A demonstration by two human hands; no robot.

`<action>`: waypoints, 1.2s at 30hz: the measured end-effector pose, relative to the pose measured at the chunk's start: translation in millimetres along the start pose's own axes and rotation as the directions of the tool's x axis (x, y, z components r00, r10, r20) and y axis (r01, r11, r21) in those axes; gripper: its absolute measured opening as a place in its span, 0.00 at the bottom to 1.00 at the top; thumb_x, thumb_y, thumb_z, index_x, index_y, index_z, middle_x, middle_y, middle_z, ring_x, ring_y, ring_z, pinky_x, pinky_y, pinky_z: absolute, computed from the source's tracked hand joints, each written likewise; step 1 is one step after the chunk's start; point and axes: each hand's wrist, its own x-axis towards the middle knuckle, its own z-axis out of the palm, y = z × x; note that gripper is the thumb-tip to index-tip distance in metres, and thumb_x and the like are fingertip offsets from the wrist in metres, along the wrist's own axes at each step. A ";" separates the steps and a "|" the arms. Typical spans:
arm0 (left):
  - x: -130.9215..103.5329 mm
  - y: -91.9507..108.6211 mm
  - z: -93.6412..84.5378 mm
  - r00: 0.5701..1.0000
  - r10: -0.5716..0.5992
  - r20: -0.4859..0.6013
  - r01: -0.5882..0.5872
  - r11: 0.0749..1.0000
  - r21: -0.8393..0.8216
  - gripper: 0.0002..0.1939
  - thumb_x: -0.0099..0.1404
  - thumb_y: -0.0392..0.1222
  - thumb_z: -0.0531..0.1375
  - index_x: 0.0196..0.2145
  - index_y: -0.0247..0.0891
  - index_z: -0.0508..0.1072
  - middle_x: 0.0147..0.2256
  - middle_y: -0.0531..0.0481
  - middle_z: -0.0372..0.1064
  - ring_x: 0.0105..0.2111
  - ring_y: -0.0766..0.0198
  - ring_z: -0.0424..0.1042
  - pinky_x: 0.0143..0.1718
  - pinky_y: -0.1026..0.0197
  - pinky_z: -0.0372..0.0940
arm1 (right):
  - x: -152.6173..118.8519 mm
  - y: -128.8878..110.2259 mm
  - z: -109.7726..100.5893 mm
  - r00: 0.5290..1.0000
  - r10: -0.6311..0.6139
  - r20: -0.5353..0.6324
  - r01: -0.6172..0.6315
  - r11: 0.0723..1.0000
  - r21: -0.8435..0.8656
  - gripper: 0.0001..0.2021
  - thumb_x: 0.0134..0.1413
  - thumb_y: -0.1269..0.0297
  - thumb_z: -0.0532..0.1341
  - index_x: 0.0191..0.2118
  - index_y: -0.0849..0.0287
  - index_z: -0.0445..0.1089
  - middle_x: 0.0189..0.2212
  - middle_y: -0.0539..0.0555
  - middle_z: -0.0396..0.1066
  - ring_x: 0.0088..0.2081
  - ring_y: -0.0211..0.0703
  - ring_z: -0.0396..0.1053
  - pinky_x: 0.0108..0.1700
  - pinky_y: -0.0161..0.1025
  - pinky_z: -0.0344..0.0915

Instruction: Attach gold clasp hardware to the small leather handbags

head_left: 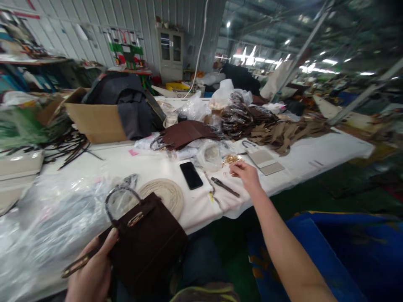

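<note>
My left hand [94, 264] grips a dark brown handbag [151, 243] by its side, thumb on top. The bag has a looped handle wrapped in plastic and a metal clasp on its front. A strap end with a metal fitting [75, 266] sticks out past the fingers. My right hand [245, 173] is stretched over the table with its fingertips pinched together at a small pile of gold-coloured metal pieces [232, 159]. Whatever lies between those fingertips is too small to make out. Close to that hand are a dark flat tool [225, 187] and a black phone [191, 175].
The white-covered table [201, 214] holds a round cream coil [166, 193], plastic wrapping [59, 218] and a beige panel piece [266, 160]. Further back are brown leather pieces [189, 132], brown strips [292, 133] and a cardboard box [97, 121]. A blue bin [302, 247] stands at the right.
</note>
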 end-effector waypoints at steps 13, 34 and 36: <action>-9.1 -12.5 17.7 0.994 -0.053 0.098 0.073 0.975 -0.209 0.23 0.49 0.46 0.85 0.39 0.35 0.86 0.41 0.43 0.86 0.41 0.55 0.85 0.44 0.60 0.79 | -131.6 -76.3 140.5 0.782 0.205 0.589 -0.555 0.657 0.509 0.20 0.51 0.50 0.82 0.43 0.56 0.83 0.39 0.54 0.82 0.38 0.43 0.79 0.42 0.41 0.81; -15.4 -10.9 15.6 0.981 -0.106 0.163 0.150 0.947 -0.285 0.25 0.54 0.46 0.83 0.46 0.32 0.87 0.45 0.38 0.87 0.51 0.44 0.86 0.56 0.48 0.81 | -161.5 -86.8 185.7 0.811 0.093 0.577 -0.345 0.873 0.344 0.18 0.47 0.54 0.83 0.42 0.56 0.88 0.55 0.60 0.85 0.51 0.56 0.83 0.48 0.47 0.83; -16.3 -10.1 16.3 0.981 -0.098 0.166 0.143 0.949 -0.281 0.27 0.52 0.47 0.84 0.45 0.32 0.87 0.44 0.38 0.87 0.50 0.44 0.86 0.56 0.48 0.80 | -162.2 -88.5 182.2 0.845 0.065 0.530 -0.282 0.897 0.340 0.16 0.52 0.53 0.81 0.43 0.55 0.88 0.51 0.59 0.86 0.50 0.54 0.83 0.50 0.47 0.83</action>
